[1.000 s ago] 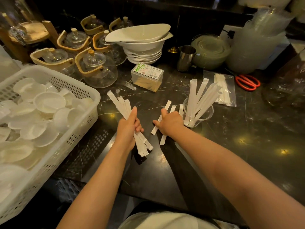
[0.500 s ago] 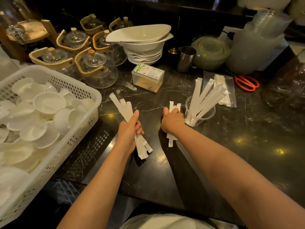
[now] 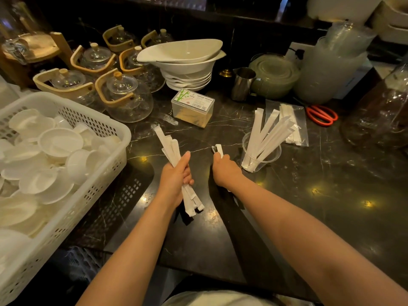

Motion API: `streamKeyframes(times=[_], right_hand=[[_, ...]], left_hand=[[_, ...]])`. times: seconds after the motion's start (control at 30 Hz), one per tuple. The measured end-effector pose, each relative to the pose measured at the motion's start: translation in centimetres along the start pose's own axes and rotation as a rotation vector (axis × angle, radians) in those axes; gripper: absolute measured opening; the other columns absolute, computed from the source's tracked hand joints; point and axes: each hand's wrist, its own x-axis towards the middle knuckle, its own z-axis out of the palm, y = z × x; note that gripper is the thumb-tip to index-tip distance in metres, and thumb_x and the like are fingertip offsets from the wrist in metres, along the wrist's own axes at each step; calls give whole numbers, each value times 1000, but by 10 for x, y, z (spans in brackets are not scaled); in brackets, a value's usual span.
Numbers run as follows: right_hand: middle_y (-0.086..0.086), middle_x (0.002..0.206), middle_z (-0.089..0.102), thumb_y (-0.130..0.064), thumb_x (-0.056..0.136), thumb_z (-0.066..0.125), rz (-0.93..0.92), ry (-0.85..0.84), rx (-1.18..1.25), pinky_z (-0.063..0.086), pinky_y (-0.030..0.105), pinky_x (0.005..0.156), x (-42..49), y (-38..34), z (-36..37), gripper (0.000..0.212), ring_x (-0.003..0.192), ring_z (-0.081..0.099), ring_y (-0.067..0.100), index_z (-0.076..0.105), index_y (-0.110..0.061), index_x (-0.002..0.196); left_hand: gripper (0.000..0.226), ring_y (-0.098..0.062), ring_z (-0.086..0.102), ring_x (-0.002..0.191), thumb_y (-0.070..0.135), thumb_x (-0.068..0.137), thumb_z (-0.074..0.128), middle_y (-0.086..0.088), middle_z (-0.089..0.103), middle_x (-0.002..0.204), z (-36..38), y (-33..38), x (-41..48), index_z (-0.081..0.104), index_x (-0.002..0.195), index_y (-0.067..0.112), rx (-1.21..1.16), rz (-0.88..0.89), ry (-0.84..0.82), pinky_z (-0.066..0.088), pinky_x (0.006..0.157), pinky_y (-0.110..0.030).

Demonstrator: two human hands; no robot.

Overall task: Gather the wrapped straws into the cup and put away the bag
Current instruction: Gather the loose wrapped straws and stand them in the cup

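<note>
Right-hand point(image 3: 225, 172) paper-wrapped straws point(image 3: 219, 149) now upright beside clear plastic cup point(image 3: 260, 155)

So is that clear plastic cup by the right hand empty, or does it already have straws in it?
Not empty. The clear cup stands upright with several wrapped straws leaning in it, their tops fanning out well above the rim.

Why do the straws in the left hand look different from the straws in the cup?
The straws in the left hand are gripped round the middle in a tight bundle, both ends sticking out. The straws in the cup fan out loosely, lower ends resting inside, no hand touching them. The held bundle leans left; the cup's straws lean right. Both lots are in white paper wrappers.
</note>
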Motion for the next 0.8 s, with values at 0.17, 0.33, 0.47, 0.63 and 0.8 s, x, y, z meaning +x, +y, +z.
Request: streamKeyframes(times=[0.17, 0.33, 0.47, 0.63, 0.8], right_hand=[[28, 112, 48, -1, 86, 42, -143, 18, 283, 38, 38, 67, -11, 8, -9, 36, 95, 53, 39, 29, -2, 120], [7, 92, 50, -10, 90, 43, -229, 182, 750, 36, 22, 52, -25, 16, -16, 36, 68, 49, 15, 28, -10, 123], [-10, 70, 46, -24, 87, 53, -289, 308, 929, 41, 11, 52, -37, 17, -19, 7, 60, 47, 4, 46, -24, 88], [-15, 83, 54, -13, 87, 46, -353, 300, 1055, 55, 34, 75, -49, 22, -21, 13, 86, 61, 12, 44, -22, 97], [-12, 77, 49, -15, 87, 38, -399, 467, 1099, 47, 16, 69, -57, 28, -22, 6, 74, 53, -7, 43, -16, 91]], left_hand=[[26, -3, 29, 30, 22, 82, 60, 11, 32, 34, 7, 1, 0, 43, 64, 19, 2, 9, -29, 31, 35, -15], [17, -3, 34, 31, 18, 77, 64, 10, 41, 38, 20, 2, -2, 50, 68, 18, 17, 54, -86, 31, 34, -15], [5, -12, 55, 59, 25, 67, 69, 0, 61, 65, 39, 3, -6, 66, 64, 26, 75, 119, -192, 41, 51, -24], [27, -11, 67, 70, 23, 55, 73, -1, 67, 71, 65, -1, -5, 62, 80, 23, 88, 249, -264, 53, 62, -21], [29, -6, 68, 75, 10, 65, 74, 2, 67, 78, 89, -5, -4, 60, 83, 27, 191, 311, -288, 51, 64, -12]])
